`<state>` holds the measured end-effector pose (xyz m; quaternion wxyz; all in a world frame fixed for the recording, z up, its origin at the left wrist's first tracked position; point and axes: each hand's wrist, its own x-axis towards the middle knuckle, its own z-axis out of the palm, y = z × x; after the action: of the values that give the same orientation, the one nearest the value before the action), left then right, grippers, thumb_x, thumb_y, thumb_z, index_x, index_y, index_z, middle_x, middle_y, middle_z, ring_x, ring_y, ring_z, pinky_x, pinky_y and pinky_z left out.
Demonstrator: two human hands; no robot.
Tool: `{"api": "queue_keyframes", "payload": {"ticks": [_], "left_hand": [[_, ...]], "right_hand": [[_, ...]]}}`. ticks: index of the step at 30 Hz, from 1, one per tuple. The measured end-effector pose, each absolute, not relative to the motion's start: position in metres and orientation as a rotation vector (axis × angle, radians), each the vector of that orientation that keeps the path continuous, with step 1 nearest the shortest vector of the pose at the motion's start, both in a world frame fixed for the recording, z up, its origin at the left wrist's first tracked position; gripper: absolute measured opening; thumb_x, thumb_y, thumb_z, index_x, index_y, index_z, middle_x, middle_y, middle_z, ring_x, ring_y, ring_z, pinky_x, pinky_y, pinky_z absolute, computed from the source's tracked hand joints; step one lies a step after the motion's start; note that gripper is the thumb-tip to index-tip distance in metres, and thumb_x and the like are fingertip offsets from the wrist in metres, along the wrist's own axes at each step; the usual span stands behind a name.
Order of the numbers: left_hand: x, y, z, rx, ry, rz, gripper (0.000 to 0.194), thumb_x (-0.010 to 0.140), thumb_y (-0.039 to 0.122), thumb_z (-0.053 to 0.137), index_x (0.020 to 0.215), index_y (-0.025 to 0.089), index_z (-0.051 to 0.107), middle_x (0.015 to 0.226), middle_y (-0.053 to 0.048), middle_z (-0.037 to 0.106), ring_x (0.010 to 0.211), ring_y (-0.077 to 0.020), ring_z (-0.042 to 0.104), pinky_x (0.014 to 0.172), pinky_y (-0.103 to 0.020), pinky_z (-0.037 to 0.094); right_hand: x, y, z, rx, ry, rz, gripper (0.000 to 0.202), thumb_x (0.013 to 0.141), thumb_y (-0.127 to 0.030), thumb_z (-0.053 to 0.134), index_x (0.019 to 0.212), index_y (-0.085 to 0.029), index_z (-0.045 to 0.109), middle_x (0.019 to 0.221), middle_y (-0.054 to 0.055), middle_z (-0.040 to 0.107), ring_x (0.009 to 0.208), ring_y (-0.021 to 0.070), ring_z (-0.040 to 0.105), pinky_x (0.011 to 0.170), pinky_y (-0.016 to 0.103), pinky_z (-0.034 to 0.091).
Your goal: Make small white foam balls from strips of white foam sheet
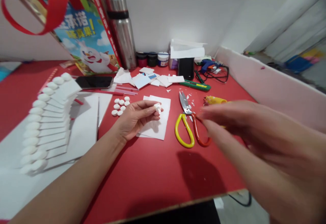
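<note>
My left hand (139,118) is closed in a pinch on a small white piece (157,107), held above white paper sheets (164,128). What the piece is made of I cannot make out. Left of that hand lies a group of small white discs (116,106). Blurred and close to the camera, my right hand (262,142) is raised with its fingers stretched out and nothing visible in them. Partly behind it are scissors (184,128) with one yellow and one red handle, lying among white scraps. A yellow object (215,100) near its fingertips is partly hidden.
At left stands a curved, stair-like white model (54,125) edged with white discs. A phone (94,82), white card pieces (141,80) and a green utility knife (196,85) lie behind. A steel flask (123,33) and a bag (86,40) stand by the wall.
</note>
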<state>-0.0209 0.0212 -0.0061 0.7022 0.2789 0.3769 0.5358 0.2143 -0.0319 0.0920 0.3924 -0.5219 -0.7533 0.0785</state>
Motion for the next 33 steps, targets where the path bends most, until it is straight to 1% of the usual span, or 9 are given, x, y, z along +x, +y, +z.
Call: {"api": "queue_keyframes", "payload": {"ticks": [2, 4, 8, 11, 13, 19, 23, 29, 33], "left_hand": [[-0.021, 0.021, -0.007, 0.626, 0.845, 1.204, 0.024, 0.068, 0.013, 0.088, 0.091, 0.009, 0.08, 0.084, -0.009, 0.078, 0.067, -0.0109, 0.071, 0.071, -0.019, 0.061], [-0.022, 0.02, -0.007, 0.638, 0.844, 1.22, 0.023, 0.07, 0.013, 0.087, 0.092, 0.01, 0.08, 0.083, -0.007, 0.077, 0.066, -0.0106, 0.071, 0.071, -0.021, 0.061], [-0.024, 0.021, -0.007, 0.677, 0.837, 1.241, 0.022, 0.072, 0.014, 0.085, 0.093, 0.011, 0.079, 0.084, -0.007, 0.077, 0.066, -0.0108, 0.07, 0.07, -0.022, 0.061], [-0.024, 0.023, -0.008, 0.688, 0.842, 1.239, 0.024, 0.073, 0.014, 0.085, 0.095, 0.011, 0.078, 0.084, -0.007, 0.076, 0.067, -0.0116, 0.07, 0.07, -0.023, 0.061], [-0.023, 0.024, -0.009, 0.692, 0.849, 1.227, 0.025, 0.073, 0.013, 0.085, 0.097, 0.011, 0.077, 0.083, -0.006, 0.076, 0.067, -0.0117, 0.07, 0.07, -0.024, 0.061], [-0.023, 0.024, -0.012, 0.714, 0.848, 1.21, 0.024, 0.074, 0.014, 0.084, 0.097, 0.012, 0.076, 0.08, -0.005, 0.075, 0.068, -0.0115, 0.069, 0.071, -0.023, 0.059], [-0.024, 0.023, -0.013, 0.706, 0.863, 1.211, 0.023, 0.075, 0.014, 0.084, 0.097, 0.012, 0.077, 0.083, -0.006, 0.076, 0.069, -0.0114, 0.069, 0.072, -0.023, 0.059], [-0.024, 0.022, -0.012, 0.687, 0.857, 1.216, 0.022, 0.073, 0.014, 0.085, 0.093, 0.011, 0.076, 0.079, -0.006, 0.075, 0.067, -0.0114, 0.069, 0.07, -0.023, 0.058], [-0.024, 0.022, -0.011, 0.683, 0.857, 1.215, 0.021, 0.073, 0.014, 0.085, 0.092, 0.011, 0.077, 0.079, -0.006, 0.075, 0.066, -0.0111, 0.068, 0.07, -0.023, 0.059]], "right_hand": [[0.182, -0.006, 0.09, -1.135, -1.931, 0.45, 0.008, 0.088, -0.018, 0.067, 0.088, -0.024, 0.072, 0.083, 0.001, 0.073, 0.065, 0.0149, 0.064, 0.06, 0.03, 0.049], [0.16, 0.023, 0.072, -1.059, -1.775, 0.674, 0.011, 0.086, -0.012, 0.064, 0.086, -0.021, 0.072, 0.084, 0.001, 0.072, 0.067, 0.0127, 0.063, 0.061, 0.027, 0.048], [0.151, 0.057, 0.02, -0.998, -1.399, 1.197, 0.01, 0.085, -0.021, 0.065, 0.091, -0.017, 0.072, 0.075, 0.0, 0.067, 0.055, 0.0087, 0.052, 0.05, 0.024, 0.041], [0.156, 0.057, 0.0, -0.96, -1.305, 1.386, 0.011, 0.084, -0.024, 0.068, 0.09, -0.017, 0.074, 0.065, -0.003, 0.061, 0.051, 0.0077, 0.047, 0.048, 0.023, 0.037], [0.157, 0.054, 0.0, -0.95, -1.339, 1.414, 0.011, 0.083, -0.023, 0.068, 0.09, -0.017, 0.075, 0.061, -0.004, 0.059, 0.053, 0.0083, 0.048, 0.05, 0.023, 0.038], [0.154, 0.052, 0.008, -0.929, -1.495, 1.369, 0.011, 0.084, -0.02, 0.064, 0.087, -0.018, 0.074, 0.067, -0.002, 0.064, 0.057, 0.0087, 0.056, 0.057, 0.024, 0.049], [0.156, 0.053, 0.006, -0.899, -1.592, 1.29, 0.012, 0.084, -0.018, 0.063, 0.087, -0.018, 0.074, 0.073, -0.001, 0.066, 0.058, 0.0087, 0.057, 0.056, 0.023, 0.049], [0.156, 0.054, 0.0, -0.863, -1.741, 1.069, 0.016, 0.086, -0.015, 0.061, 0.091, -0.019, 0.076, 0.087, 0.003, 0.069, 0.073, 0.0124, 0.062, 0.062, 0.026, 0.05], [0.156, 0.054, -0.002, -0.813, -1.794, 0.958, 0.019, 0.086, -0.011, 0.059, 0.091, -0.019, 0.076, 0.086, 0.003, 0.068, 0.074, 0.0125, 0.062, 0.062, 0.025, 0.048]]}}
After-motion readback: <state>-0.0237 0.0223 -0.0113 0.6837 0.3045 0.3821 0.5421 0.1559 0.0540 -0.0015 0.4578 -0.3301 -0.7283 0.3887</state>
